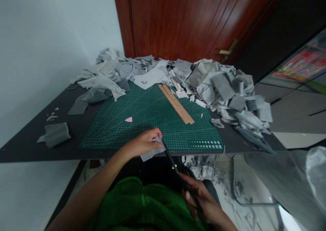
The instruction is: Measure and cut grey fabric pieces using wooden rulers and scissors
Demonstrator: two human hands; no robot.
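My left hand (149, 141) pinches a small piece of grey fabric (152, 153) just over the front edge of the table. Wrapped round the dark handles of a pair of scissors (174, 165) is my right hand (200, 197). The scissors point up and away from me, and their blade tips reach the right side of the fabric beside my left fingers. Whether the blades are parted I cannot tell. Beneath and beyond my left hand lies a green cutting mat (112, 122), with a small pink triangular piece (128, 119) on it.
Two wooden rulers (177, 105) lie on the mat. Heaps of grey fabric scraps (224, 85) line the table's back and right side. A folded grey piece (57, 135) rests at left on the dark tabletop (28, 136). More scraps (206, 173) litter the floor.
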